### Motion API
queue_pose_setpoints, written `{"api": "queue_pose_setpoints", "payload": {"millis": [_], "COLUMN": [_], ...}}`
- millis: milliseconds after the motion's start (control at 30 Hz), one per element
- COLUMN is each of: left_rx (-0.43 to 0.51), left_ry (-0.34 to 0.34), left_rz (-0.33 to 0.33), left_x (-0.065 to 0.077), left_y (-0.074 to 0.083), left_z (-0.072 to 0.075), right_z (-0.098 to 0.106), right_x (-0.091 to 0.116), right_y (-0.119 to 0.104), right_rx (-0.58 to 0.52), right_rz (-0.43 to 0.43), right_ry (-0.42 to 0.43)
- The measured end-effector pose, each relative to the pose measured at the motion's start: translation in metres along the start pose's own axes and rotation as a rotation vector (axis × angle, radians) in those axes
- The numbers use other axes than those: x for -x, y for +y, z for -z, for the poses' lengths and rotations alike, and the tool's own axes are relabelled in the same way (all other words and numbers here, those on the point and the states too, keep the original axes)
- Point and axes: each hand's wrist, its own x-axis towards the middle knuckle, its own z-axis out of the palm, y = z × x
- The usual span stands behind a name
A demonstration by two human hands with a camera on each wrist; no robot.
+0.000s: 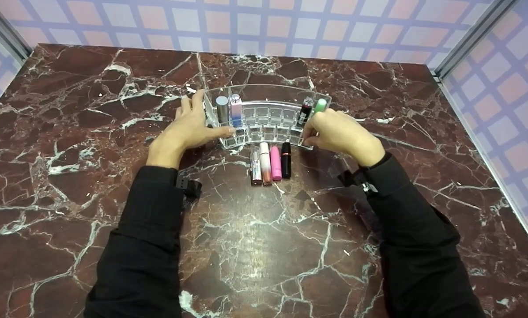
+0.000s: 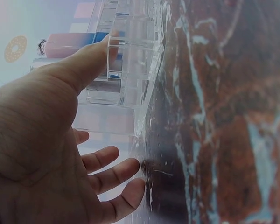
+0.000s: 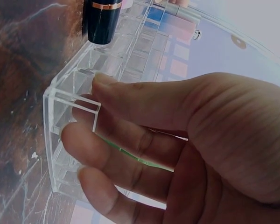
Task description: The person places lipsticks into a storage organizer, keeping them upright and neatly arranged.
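Note:
A clear tiered lipstick organizer [image 1: 268,115] with a curved front stands on the table. My left hand [image 1: 189,128] is at its left end, thumb laid across the front compartments, the other fingers loosely extended beside it in the left wrist view. My right hand [image 1: 341,134] pinches the right front corner, its thumb [image 3: 130,102] against the clear wall and fingers curled on the other side. In the organizer's left part stand a silver tube [image 1: 222,110] and a pink-and-blue tube [image 1: 236,110]. A dark lipstick [image 1: 306,110] and a green-topped tube [image 1: 320,105] stand at its right, partly hidden by my right hand.
Before the organizer, side by side, lie a clear-and-dark tube [image 1: 256,167], a white-and-copper tube [image 1: 265,163], a pink tube [image 1: 276,163] and a black lipstick [image 1: 286,161]. The marbled table [image 1: 264,247] meets checked panels [image 1: 264,28] at the back.

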Motion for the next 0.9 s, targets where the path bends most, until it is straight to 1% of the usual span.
{"api": "queue_pose_setpoints", "payload": {"millis": [133, 333, 467, 567, 700, 800, 900], "left_rx": [-0.002, 0.014, 0.021, 0.019, 0.016, 0.014, 0.016], "left_ry": [0.004, 0.002, 0.004, 0.003, 0.003, 0.003, 0.004], "left_rz": [-0.003, 0.002, 0.000, -0.001, -0.002, -0.001, 0.001], "left_x": [0.000, 0.000, -0.001, -0.001, -0.001, -0.001, 0.000], "left_y": [-0.001, 0.000, 0.000, 0.000, -0.001, -0.001, -0.001], "left_z": [0.000, -0.001, -0.001, -0.001, -0.001, -0.001, -0.001], "right_z": [0.000, 0.004, 0.008, 0.008, 0.004, -0.001, -0.004], "right_x": [0.000, 0.001, 0.003, 0.002, -0.001, -0.004, -0.007], "right_y": [0.001, 0.002, 0.002, 0.001, -0.001, -0.003, -0.003], "right_rx": [-0.003, 0.001, -0.005, -0.036, -0.082, -0.083, -0.072], "right_rz": [0.008, 0.046, 0.087, 0.159, 0.298, 0.391, 0.446], "right_ry": [-0.002, -0.036, -0.020, -0.020, -0.042, -0.039, -0.028]}}
